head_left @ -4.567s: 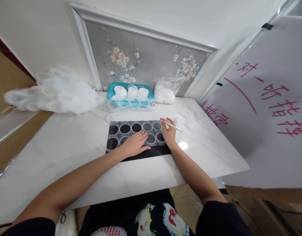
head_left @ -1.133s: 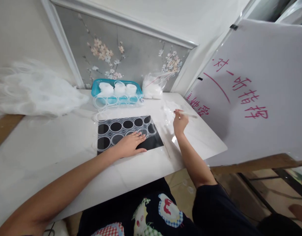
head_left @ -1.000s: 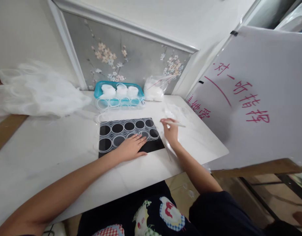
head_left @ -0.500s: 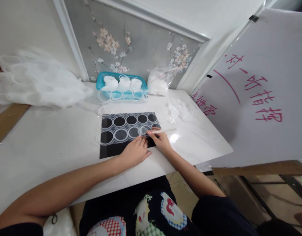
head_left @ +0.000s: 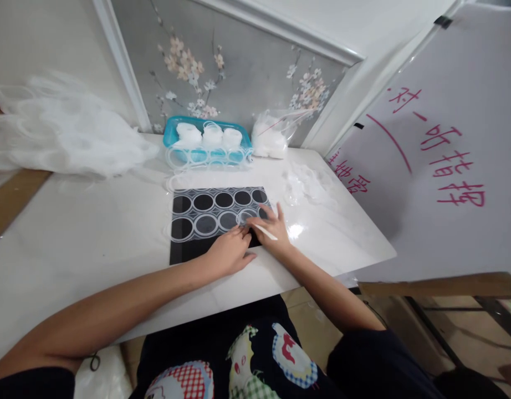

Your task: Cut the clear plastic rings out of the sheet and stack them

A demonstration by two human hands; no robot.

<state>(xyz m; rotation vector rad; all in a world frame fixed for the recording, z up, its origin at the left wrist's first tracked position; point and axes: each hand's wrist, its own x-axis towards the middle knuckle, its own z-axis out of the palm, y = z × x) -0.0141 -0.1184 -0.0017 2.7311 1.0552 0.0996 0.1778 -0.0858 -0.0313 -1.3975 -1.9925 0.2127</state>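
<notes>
On the white table lies a black board [head_left: 197, 253] with a clear sheet of white-edged rings [head_left: 205, 224] over its far part, in two rows. My left hand [head_left: 230, 252] rests flat on the board's near edge, fingers stretched toward the rings and its thumb apart. My right hand [head_left: 274, 230] pinches a slim white stick [head_left: 266, 231], which slants across the palm; its other fingers are lifted and spread. The fingertips of both hands meet beside a loose clear disc [head_left: 245, 217] over one ring of the near row. The pinched tip is partly hidden.
A blue tray [head_left: 170, 133] with several white rolls stands at the back, a sheet of rings against its front. Beside it sits a bag of white material [head_left: 270, 138]. Crumpled clear film [head_left: 307, 183] lies right, a large translucent pile [head_left: 72, 133] left. A whiteboard [head_left: 455, 138] stands right.
The white stick has swung from pointing right to slanting down across my right palm. My right hand's outer fingers have lifted and spread. My left hand stays on the board.
</notes>
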